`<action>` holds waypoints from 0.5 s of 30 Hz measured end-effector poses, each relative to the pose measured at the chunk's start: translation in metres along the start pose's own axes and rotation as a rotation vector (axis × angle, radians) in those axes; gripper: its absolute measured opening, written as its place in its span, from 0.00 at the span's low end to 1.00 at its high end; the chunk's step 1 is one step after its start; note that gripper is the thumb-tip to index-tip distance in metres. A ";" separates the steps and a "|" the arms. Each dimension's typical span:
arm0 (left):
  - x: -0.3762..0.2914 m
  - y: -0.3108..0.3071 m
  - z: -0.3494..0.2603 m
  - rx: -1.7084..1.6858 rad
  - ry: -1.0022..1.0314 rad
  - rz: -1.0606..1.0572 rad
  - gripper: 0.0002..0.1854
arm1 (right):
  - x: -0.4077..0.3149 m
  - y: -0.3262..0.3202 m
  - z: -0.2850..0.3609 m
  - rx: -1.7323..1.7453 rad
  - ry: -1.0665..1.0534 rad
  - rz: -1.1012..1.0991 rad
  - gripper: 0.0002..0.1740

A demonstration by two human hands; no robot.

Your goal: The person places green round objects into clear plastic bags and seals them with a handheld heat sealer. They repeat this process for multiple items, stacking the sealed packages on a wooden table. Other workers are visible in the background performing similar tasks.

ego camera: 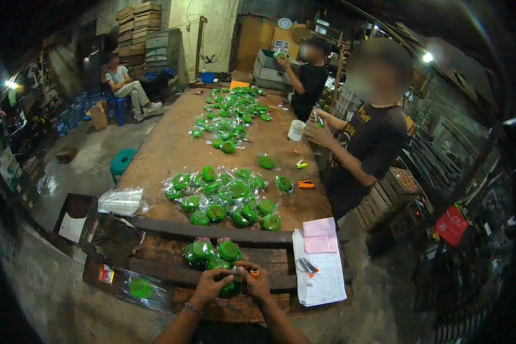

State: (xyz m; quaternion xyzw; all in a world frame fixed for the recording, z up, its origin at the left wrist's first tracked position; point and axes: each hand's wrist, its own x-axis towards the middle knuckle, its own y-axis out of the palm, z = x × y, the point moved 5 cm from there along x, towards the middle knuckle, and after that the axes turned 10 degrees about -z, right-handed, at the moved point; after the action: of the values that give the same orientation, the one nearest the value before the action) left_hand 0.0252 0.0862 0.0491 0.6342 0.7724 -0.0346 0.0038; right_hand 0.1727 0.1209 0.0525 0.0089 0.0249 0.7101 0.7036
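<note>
My left hand (215,283) pinches the gathered end of a clear plastic bag holding a round green item (228,290), just below my fingers. In my right hand (256,284) is a small orange tool (254,273), mostly hidden by the fingers; its kind is unclear. The fingertips of both hands meet at the bag's end. Directly beyond them sits a cluster of bagged green items (217,253), with printed cards at its far side. To the left, a single green item (140,288) lies in a flat clear bag, close to a red-and-yellow printed card (106,274).
Many bagged green items (236,191) cover the wooden table (155,172). Papers (320,275) with pens lie right; clear bags (122,202) lie left. An orange stapler (306,185) and white cup (296,130) sit near a co-worker (361,146) handling a bag. Two other people are farther back.
</note>
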 end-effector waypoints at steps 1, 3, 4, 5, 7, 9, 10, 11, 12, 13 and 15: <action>0.004 -0.001 -0.001 -0.076 -0.014 0.021 0.11 | 0.000 0.002 0.003 0.068 -0.036 -0.031 0.14; 0.015 -0.006 -0.003 -0.135 -0.028 0.050 0.09 | -0.001 0.009 0.005 -0.029 -0.096 -0.044 0.14; 0.021 -0.010 -0.004 -0.114 -0.021 0.033 0.09 | -0.001 0.014 0.008 -0.051 -0.174 -0.042 0.14; 0.026 -0.014 -0.007 -0.086 0.018 0.015 0.10 | -0.001 0.017 0.008 -0.131 -0.220 -0.052 0.13; 0.032 -0.020 -0.008 -0.093 0.019 -0.032 0.10 | 0.000 0.023 0.010 -0.260 -0.356 -0.055 0.13; 0.035 -0.023 -0.003 -0.167 -0.046 -0.072 0.10 | 0.006 0.023 -0.004 -0.113 -0.125 -0.040 0.12; 0.036 -0.022 -0.001 -0.110 -0.048 -0.046 0.10 | 0.008 0.024 -0.014 -0.065 0.041 -0.026 0.12; 0.038 -0.021 0.001 -0.062 -0.031 -0.005 0.10 | 0.011 0.023 -0.013 -0.038 -0.026 -0.042 0.12; 0.039 -0.020 0.006 0.063 -0.045 0.015 0.10 | 0.014 0.022 -0.015 -0.039 -0.035 -0.050 0.12; 0.041 -0.019 0.008 -0.035 -0.034 0.037 0.10 | 0.014 0.020 -0.015 -0.018 -0.072 -0.075 0.11; 0.049 -0.018 0.018 -0.044 -0.118 0.036 0.10 | 0.015 0.019 -0.017 -0.197 -0.178 -0.144 0.11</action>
State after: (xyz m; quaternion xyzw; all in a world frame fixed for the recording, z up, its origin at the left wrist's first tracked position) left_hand -0.0029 0.1293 0.0292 0.6445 0.7599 -0.0549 0.0637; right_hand 0.1526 0.1350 0.0361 0.0009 -0.1068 0.6532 0.7496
